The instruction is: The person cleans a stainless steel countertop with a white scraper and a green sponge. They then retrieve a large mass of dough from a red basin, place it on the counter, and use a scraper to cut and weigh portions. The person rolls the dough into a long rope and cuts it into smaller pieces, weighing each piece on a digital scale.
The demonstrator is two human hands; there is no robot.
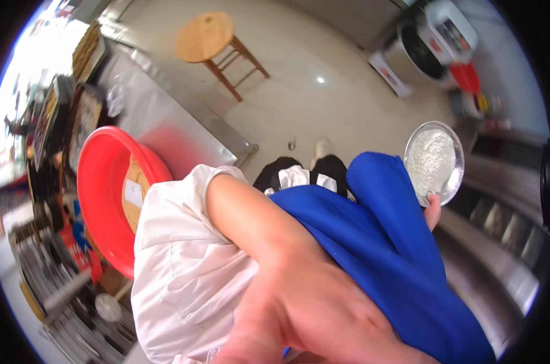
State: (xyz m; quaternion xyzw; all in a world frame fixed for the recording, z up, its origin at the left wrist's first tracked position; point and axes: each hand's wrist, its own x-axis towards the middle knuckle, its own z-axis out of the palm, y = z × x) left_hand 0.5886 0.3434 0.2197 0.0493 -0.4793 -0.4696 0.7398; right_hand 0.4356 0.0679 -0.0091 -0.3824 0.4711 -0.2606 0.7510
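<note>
My left hand (320, 300) is raised very close to the camera, its bare forearm bent back from a rolled white sleeve (188, 245). The lower frame edge cuts off its fingers, so whether they hold anything is hidden. At the right, my right hand (433, 212) grips the rim of a round metal bowl (458, 159) with the thumb at its edge. White powder like flour (432, 159) fills much of that bowl. Blue cloth (370, 236) covers the middle and hides most of the right arm. On the left is a red plastic basin (104, 191) containing a tan mass (130, 207) and a flat white piece (134, 193).
The basin stands by a stainless steel table (175, 113). A round wooden stool (206, 36) is on the tiled floor (293, 100). A mixer with a metal bowl (416, 54) stands at the upper right. Stacked metal trays (47, 268) fill the lower left.
</note>
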